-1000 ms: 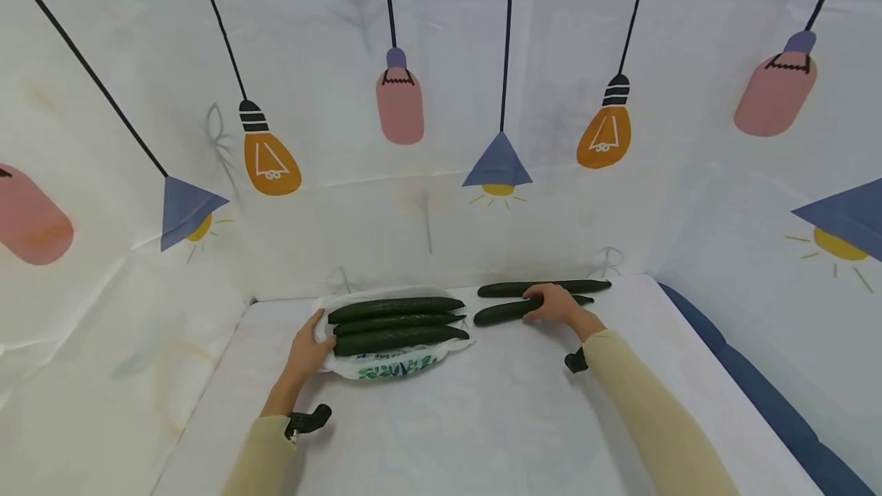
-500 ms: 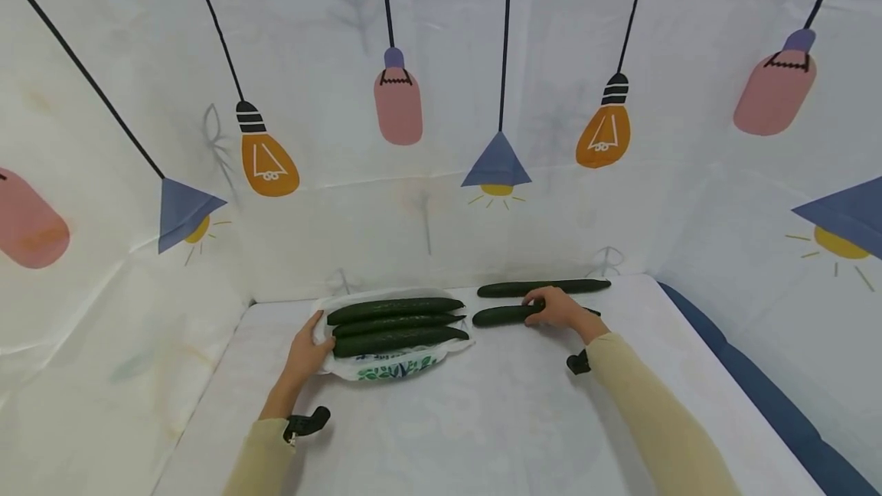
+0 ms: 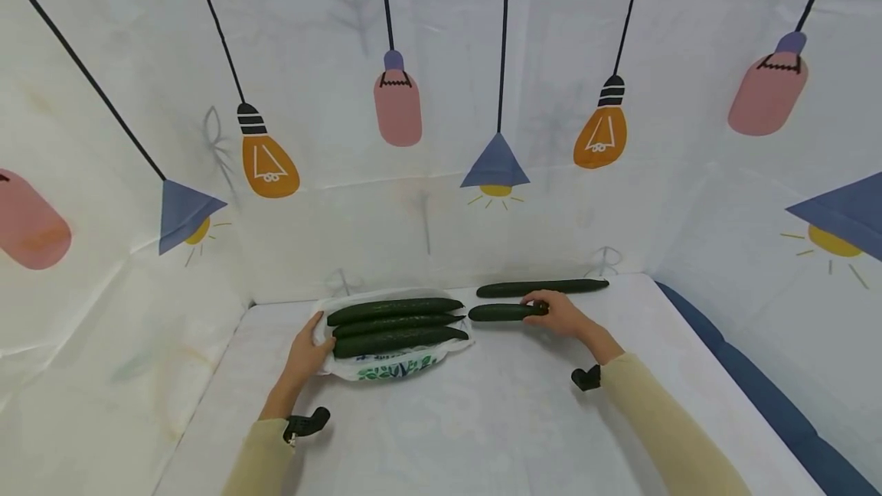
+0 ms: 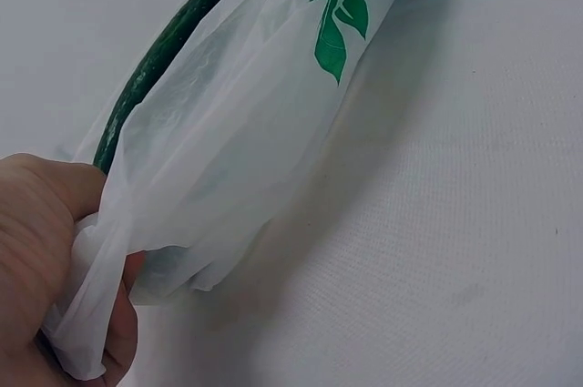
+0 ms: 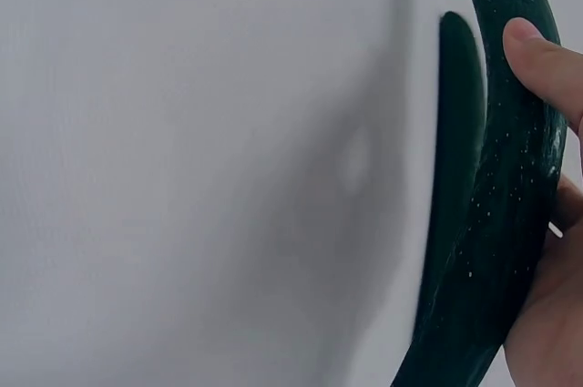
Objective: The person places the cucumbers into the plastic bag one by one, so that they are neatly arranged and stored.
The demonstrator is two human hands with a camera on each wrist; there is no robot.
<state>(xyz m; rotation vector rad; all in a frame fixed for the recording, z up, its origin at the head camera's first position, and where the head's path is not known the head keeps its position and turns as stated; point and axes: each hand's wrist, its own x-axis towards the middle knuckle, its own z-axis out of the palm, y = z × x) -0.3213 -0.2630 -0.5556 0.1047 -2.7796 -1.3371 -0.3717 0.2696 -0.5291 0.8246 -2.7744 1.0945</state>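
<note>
In the head view, my left hand (image 3: 308, 345) grips the left end of a white plastic bag (image 3: 396, 369) with green leaf print. Three dark green cucumbers (image 3: 403, 337) lie side by side on it. The left wrist view has the left hand (image 4: 55, 259) with thumb and fingers pinching the bag (image 4: 209, 159) around a cucumber's end. My right hand (image 3: 556, 314) holds another cucumber (image 3: 499, 313), right of the bag; its right part is hidden behind the hand. In the right wrist view the thumb lies across this curved cucumber (image 5: 510, 150), with a second one behind it.
A further cucumber (image 3: 537, 288) lies at the table's back edge, beyond the right hand. White cloth walls printed with lamps stand behind and beside the white table (image 3: 455, 435). A blue padded edge (image 3: 730, 373) runs along the right side.
The right wrist has swung slightly right. The held cucumber has turned and shifted a little left, its right end now out of sight past the hand. The left hand has stayed on the bag.
</note>
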